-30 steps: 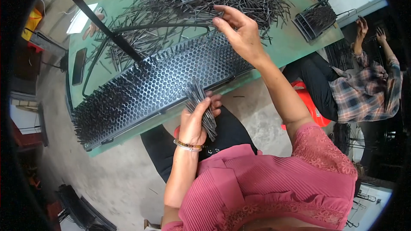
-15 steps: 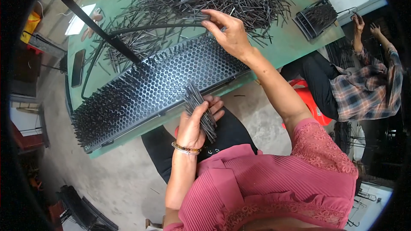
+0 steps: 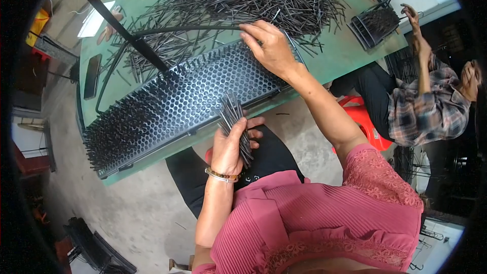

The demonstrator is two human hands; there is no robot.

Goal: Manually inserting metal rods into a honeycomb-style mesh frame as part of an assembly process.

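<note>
Right hand (image 3: 272,49) lower (slightly)

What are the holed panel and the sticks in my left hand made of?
Panel: probably metal, dark and glossy, judging by bright glare around its holes; plastic is possible. Sticks: dark grey, faintly shiny and straight, perhaps metal or stiff plastic.
</note>
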